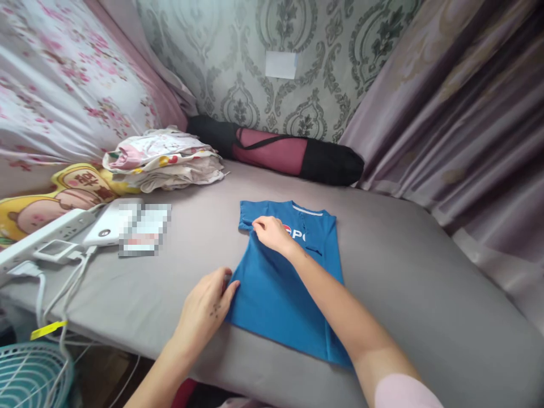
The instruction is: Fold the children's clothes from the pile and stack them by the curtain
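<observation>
A blue T-shirt [272, 289] with white lettering lies on the grey sheet, its right side folded inward and its left sleeve spread out. My right hand [272, 233] reaches across the shirt and pinches the cloth just below that left sleeve. At the shirt's lower left edge, my left hand [210, 300] has its thumb and fingers closed on the fabric. The cloth is slightly raised between the two hands. My right forearm hides part of the lettering and the shirt's lower right.
Folded cloths [165, 158] are stacked at the back left, beside a yellow cushion [80, 187]. A power strip [46, 238], white power bank [113, 221] and cables lie left. A black and maroon bag [272, 150] lies along the wall. A turquoise fan [34, 374] stands lower left.
</observation>
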`<state>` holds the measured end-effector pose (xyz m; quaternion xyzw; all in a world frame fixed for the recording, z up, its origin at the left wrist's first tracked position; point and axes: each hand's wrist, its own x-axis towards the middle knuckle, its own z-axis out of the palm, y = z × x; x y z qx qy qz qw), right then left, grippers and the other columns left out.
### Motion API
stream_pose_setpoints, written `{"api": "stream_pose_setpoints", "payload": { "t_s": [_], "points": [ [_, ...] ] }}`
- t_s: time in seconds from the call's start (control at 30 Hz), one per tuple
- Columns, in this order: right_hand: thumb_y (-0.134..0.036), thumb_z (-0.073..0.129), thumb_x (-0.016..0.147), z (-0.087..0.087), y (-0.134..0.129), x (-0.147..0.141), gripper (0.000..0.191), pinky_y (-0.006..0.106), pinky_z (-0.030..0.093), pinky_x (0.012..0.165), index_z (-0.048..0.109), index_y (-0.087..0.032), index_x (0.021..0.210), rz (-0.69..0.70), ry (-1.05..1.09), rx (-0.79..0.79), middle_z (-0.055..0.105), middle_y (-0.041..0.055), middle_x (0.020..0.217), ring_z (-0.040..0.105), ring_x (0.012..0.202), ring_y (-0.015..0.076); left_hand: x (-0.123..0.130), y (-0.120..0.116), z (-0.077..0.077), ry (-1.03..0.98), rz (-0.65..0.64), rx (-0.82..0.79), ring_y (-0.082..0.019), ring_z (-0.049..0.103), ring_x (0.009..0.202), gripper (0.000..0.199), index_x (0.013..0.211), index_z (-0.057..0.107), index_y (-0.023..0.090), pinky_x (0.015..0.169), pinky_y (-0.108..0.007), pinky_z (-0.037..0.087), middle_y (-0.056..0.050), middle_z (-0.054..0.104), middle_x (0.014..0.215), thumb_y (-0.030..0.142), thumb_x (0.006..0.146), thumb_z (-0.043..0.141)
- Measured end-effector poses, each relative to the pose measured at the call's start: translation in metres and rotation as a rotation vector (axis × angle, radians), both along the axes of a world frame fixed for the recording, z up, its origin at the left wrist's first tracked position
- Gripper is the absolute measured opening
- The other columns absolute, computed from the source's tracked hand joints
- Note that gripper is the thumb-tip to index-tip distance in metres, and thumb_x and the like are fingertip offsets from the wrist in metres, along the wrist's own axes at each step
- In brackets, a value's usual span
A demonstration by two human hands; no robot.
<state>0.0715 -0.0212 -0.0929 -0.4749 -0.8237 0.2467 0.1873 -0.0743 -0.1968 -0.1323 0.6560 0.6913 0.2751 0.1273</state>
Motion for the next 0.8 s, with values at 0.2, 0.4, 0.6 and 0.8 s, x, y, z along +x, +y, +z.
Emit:
{"api": "stream_pose_setpoints", "payload": {
  "t_s": [0.2,0.4,0.6,0.8],
  "points": [
    [-0.021,0.046,0.093,-0.004,0.027,-0.06,0.028,0.035,0.048,0.091,0.068,-0.017,0.11,-0.177,-0.147,-0.086,0.069,0.0148,0.115,0.064,0.11,0.0274,0.002,-0.001,0.004,-0.009,-0.037,-0.025,-0.021,0.061,0.081,0.025,0.082,0.052,0.023,0.072,-0.032,0.046,-0.003,0.061,0.081,0.041,0.095,0.041],
    [-0.03,0.059,0.089,-0.018,0.033,-0.089,0.047,0.043,0.048,0.096,0.053,-0.005,0.128,-0.294,-0.175,-0.061,0.051,0.027,0.132,0.057,0.12,0.0334,0.007,-0.002,0.007,-0.22,0.008,-0.129,-0.016,0.059,0.067,0.022,0.089,0.05,0.023,0.064,-0.029,0.045,0.001,0.06,0.077,0.042,0.096,0.041],
    [-0.005,0.058,0.077,-0.024,0.048,-0.079,0.025,0.043,0.047,0.098,0.066,-0.011,0.1,-0.372,0.135,-0.217,0.061,0.0218,0.121,0.059,0.117,0.0312,0.008,0.001,0.01,-0.413,0.052,-0.211,-0.015,0.055,0.058,0.042,0.117,0.052,0.019,0.057,-0.028,0.045,0.001,0.06,0.077,0.05,0.087,0.05],
    [-0.017,0.052,0.078,-0.023,0.066,-0.039,0.013,0.022,0.051,0.057,0.057,-0.019,0.067,-0.455,0.532,-0.414,0.054,-0.0022,0.053,0.06,0.056,0.0129,0.012,0.003,0.015,-0.493,0.057,-0.269,-0.016,0.058,0.064,0.043,0.109,0.062,0.017,0.059,-0.027,0.045,0.0,0.06,0.072,0.051,0.084,0.054]
  ]
}}
